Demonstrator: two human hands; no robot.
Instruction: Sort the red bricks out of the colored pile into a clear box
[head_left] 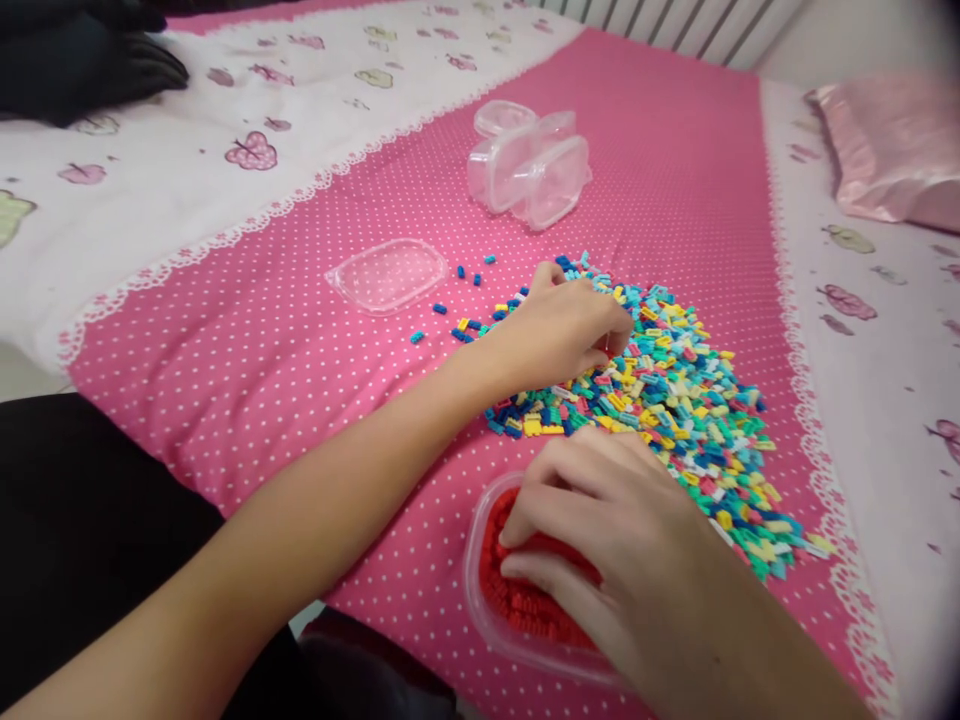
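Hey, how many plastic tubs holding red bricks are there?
1: the clear oval plastic tub of small red plastic bricks, on the white-dotted pink sheet, partly covered by the bare right hand. Another could be hidden, but none shows.

Tiny multicoloured bricks [675, 390] are smooth plastic, clear oval tub [472, 568] kinda glossy plastic, pink polka-dot sheet [660, 150] matt cloth.

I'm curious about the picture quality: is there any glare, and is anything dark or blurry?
In the head view, pale glints show on the clear plastic oval containers and sheen on the shiny pink pillow; in the head view, the picture's right corners darken, and the small red plastic bricks beneath the person's bare right hand partly blend together, many outlines hard to pick out.
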